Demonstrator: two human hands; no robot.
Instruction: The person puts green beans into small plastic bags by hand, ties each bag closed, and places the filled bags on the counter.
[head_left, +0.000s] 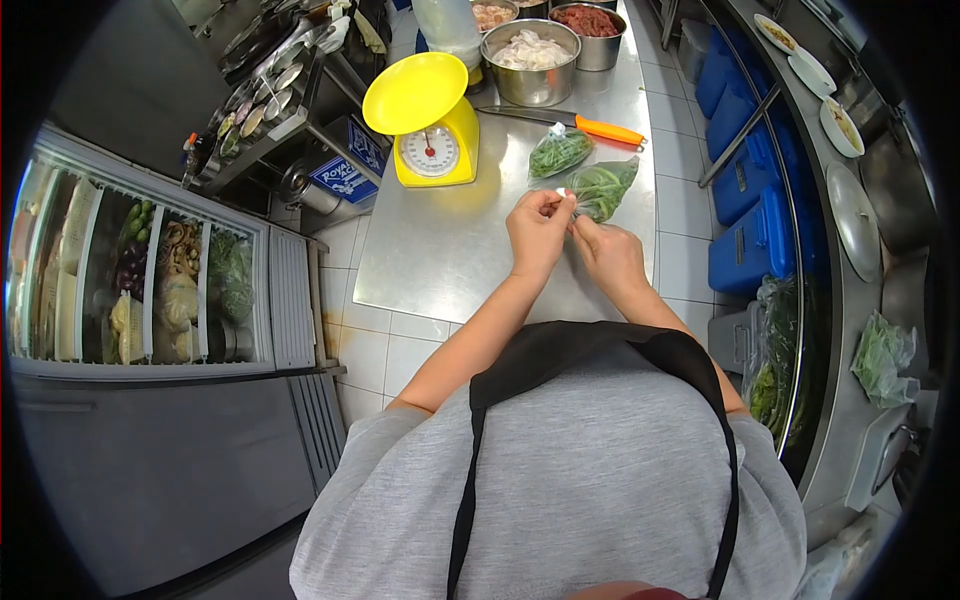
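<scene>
Left fingers [565,198] and right fingers [577,226] pinch clear bag of greens [603,189], upper center. Yellow scale [436,145] left of it on worktop [440,245].

Slanted white capitals on the blue box [345,172] under the shelf seem to read "ROYAL", with a line below that begins "AC" and is hard to make out. The dial [430,152] of the yellow scale [464,125] carries small markings, and the blue bins [742,240] bear labels, all too small to read.
</scene>
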